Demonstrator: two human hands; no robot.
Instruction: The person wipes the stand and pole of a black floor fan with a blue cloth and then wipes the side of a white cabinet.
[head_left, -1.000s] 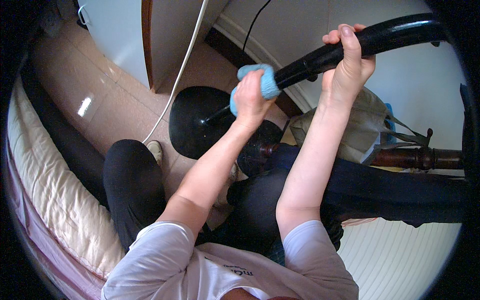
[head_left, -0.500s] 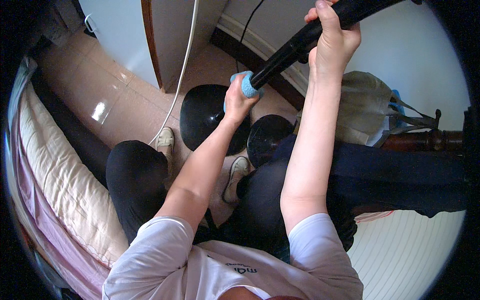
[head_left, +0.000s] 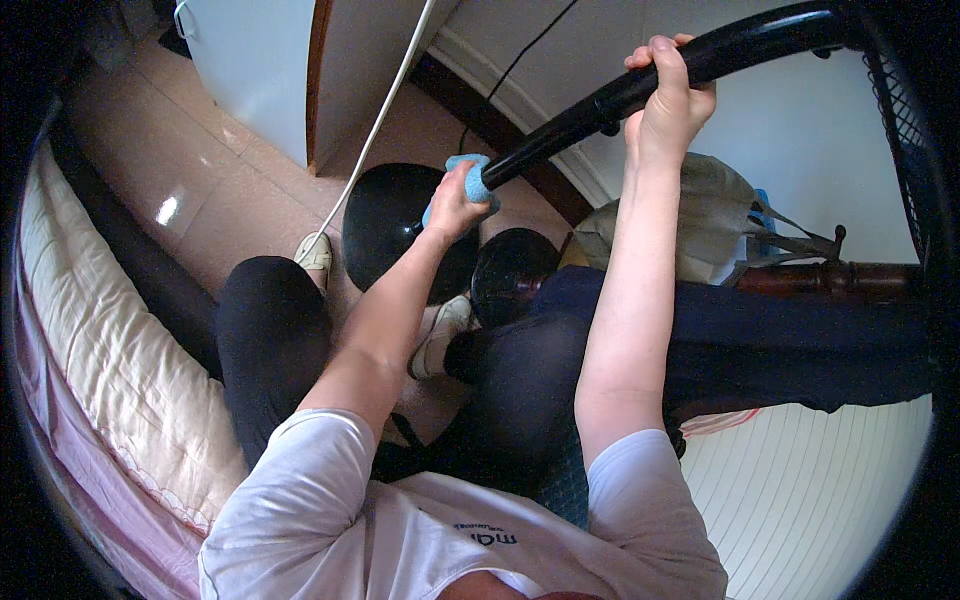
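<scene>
We are holding a long black pole (head_left: 572,128), which is running from the centre of the frame up to the upper right, where it is bending over. Our right grip (head_left: 675,105) is clamping its thicker upper stretch, fingers wrapped round and thumb lying along the near side. Our left grip (head_left: 456,208) is closing round a blue cloth (head_left: 478,183), pressing it about the thinner lower stretch, near the centre of the frame.

We are judging the pole to be stiff and fairly heavy, and its glossy coat to be slippery to bare skin; the cloth is looking soft and light. The thick stretch below the bend is seeming the surest place to take hold.

Counting, we are finding one pole, one cloth, two rounded black pieces (head_left: 385,270) low in the centre, one white cord (head_left: 378,122), one black cord (head_left: 490,97), two pale shoes (head_left: 440,335) and one grey-green bag (head_left: 710,215). The pole's lower end is appearing to meet the larger black piece.
</scene>
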